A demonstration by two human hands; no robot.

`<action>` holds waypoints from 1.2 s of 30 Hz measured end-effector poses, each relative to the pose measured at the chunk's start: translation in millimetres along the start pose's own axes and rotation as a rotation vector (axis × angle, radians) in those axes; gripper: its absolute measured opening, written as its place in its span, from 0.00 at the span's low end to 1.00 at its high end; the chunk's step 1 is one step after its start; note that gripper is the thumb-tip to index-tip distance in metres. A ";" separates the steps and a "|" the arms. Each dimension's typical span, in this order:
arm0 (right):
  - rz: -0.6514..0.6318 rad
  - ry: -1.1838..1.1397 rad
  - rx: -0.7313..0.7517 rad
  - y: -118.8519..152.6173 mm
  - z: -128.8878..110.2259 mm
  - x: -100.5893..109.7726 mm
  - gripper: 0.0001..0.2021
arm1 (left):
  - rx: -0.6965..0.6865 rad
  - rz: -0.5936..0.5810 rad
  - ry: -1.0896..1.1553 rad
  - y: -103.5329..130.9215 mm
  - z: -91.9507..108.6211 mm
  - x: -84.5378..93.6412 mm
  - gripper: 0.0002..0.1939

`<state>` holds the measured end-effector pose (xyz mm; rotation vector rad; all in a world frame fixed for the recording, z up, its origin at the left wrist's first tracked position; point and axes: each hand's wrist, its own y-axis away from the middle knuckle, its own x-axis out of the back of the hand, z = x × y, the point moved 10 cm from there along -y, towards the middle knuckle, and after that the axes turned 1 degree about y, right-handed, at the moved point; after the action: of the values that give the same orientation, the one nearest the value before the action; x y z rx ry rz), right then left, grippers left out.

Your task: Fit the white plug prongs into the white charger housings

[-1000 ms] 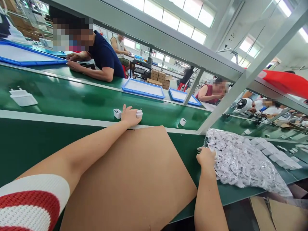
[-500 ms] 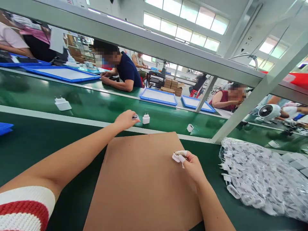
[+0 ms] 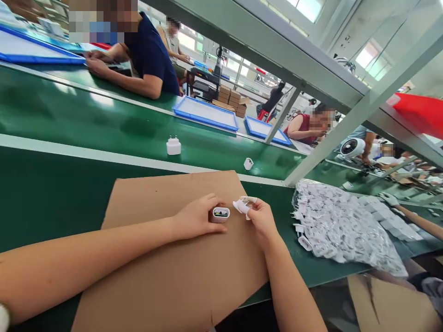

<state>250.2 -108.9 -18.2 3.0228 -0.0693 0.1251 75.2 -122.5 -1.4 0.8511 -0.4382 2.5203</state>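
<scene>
1. The left hand (image 3: 199,216) grips a white housing (image 3: 220,215) between thumb and fingers, above the cardboard sheet (image 3: 169,272), a little in from its far right corner. The housing's open end faces the camera; small coloured parts show inside, too small to make out. The fingers cover its left side.
2. The right hand (image 3: 262,220) pinches a small white piece (image 3: 239,205) between thumb and fingertips, just right of the housing and apart from it, near the cardboard's right edge. White coverings on the fingertips blend with the piece, so its outline is hard to tell.
3. The cardboard lies on the green desk (image 3: 41,198); its near edge is cut off by the frame, and the left forearm hides part of its left side.
4. Beyond the desk's far edge, on the green belt (image 3: 128,127), stand a white plug (image 3: 173,147) with two pins up and, to its right, a small white block (image 3: 248,163) with a dark, unclear end.
5. On the desk's right part lies a clear bag (image 3: 346,228) of white parts; glare and folds blur single pieces. White blocks (image 3: 391,219) lie in rows just beside it, and a co-worker's gloved hand (image 3: 389,199) is near them, its finger state unclear.
6. Across the belt, a person in a navy shirt (image 3: 152,57) leans on the far surface; what the hands hold is hard to make out. The slanting metal post (image 3: 332,133) cuts across the background.
</scene>
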 end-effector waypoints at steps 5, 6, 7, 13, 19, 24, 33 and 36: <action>-0.059 -0.152 0.000 0.8 -6.0 -12.4 0.17 | 0.012 -0.016 0.249 -0.4 -7.7 -4.3 0.18; -0.062 -0.137 0.008 3.0 -7.7 -15.8 0.17 | 0.007 -0.013 0.262 -0.7 -7.9 -5.4 0.18; -0.058 -0.105 0.024 6.0 -10.4 -18.7 0.17 | 0.000 -0.014 0.271 -1.2 -8.0 -7.1 0.18; -0.082 0.341 0.425 34.9 -52.1 -37.1 0.07 | -0.019 -0.039 0.261 -4.2 -10.5 -12.9 0.14; -0.186 0.568 0.677 50.7 -60.7 -52.2 0.15 | -0.021 -0.026 0.276 -4.3 -12.2 -11.4 0.14; -0.164 0.778 0.791 56.0 -64.1 -58.3 0.21 | -0.029 -0.024 0.277 -3.9 -11.9 -12.4 0.14; -0.140 0.877 0.695 49.9 -65.9 -63.1 0.18 | 0.028 -0.018 0.247 -4.2 -11.3 -10.8 0.19; -0.132 0.693 0.595 42.3 -54.1 -53.7 0.15 | 0.061 -0.020 0.196 -4.0 -10.1 -10.6 0.20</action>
<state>190.3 -142.4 35.6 3.3081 0.2738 1.3770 79.9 -118.1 -15.2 0.6185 -0.2887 2.5787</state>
